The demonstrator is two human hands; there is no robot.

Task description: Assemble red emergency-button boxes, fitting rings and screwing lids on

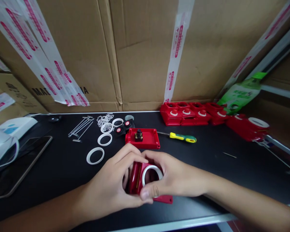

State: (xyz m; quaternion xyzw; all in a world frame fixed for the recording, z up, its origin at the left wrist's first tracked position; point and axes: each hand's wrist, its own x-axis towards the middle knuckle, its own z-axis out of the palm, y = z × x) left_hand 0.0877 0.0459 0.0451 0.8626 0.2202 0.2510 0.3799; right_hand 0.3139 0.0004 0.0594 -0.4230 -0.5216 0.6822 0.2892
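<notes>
Your left hand [113, 188] and right hand [170, 177] meet at the near edge of the desk [232, 167]. Left grip is clamped on a red housing [136, 176]; right grip pinches a white ring [151, 169] against its face. Ring looks part-seated, not certain.

Just beyond the grip: open red tray [148, 140] holding one small black part [138, 135]. Beyond-left: loose rings [95, 156], unfitted. Far beyond-right: row of ringed red units [190, 114], likely finished.

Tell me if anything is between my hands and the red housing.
Nothing visible: the left hand and right hand both grip the red housing directly, and the white ring sits against its front.
</notes>
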